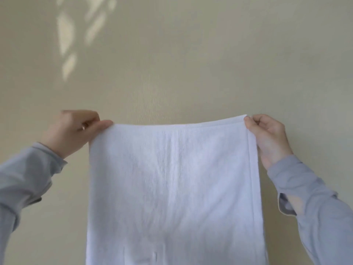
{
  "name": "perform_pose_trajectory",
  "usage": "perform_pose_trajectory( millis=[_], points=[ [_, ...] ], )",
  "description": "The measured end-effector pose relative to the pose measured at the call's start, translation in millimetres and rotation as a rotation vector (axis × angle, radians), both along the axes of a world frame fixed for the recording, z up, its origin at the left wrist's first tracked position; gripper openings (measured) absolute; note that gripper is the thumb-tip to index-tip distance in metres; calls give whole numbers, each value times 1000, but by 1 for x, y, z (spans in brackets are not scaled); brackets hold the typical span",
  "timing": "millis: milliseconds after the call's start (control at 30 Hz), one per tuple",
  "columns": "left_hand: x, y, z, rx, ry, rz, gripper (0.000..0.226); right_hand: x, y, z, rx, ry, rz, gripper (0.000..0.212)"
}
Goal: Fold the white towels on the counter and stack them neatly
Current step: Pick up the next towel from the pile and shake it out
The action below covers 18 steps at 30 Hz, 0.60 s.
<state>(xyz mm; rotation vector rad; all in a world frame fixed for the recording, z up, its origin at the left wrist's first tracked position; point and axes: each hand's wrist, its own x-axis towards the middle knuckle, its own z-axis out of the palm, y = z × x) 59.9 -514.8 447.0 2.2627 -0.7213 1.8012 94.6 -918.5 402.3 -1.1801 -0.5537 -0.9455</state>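
Observation:
A white towel (pixel 175 188) hangs spread out in front of me, held up in the air against the wall. My left hand (pixel 74 131) pinches its top left corner between thumb and curled fingers. My right hand (pixel 267 138) pinches the top right corner, where the hemmed edge shows. The top edge runs nearly level between both hands, slightly higher on the right. The towel's lower part runs out of the bottom of the view. The counter and any other towels are out of sight.
A plain beige wall (pixel 191 54) fills the background, with patches of light (pixel 65 35) at the upper left. Grey-blue sleeves cover both forearms.

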Motion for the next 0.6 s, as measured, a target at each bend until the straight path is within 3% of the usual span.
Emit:
perform_pose_trajectory(
  millis=[100,167,233,600],
  points=[
    [-13,11,0,-38,-119,-14,40,-5,-9,-9,26,-120,-81,15],
    [-6,12,-25,9,16,47,51,-1,-1,-30,-121,-35,-176,20],
    [4,8,-52,-4,112,47,59,5,6,-41,-125,-7,-172,18],
    [6,-28,-53,-153,114,-104,48,13,-20,-42,-52,57,-165,8]
  ],
)
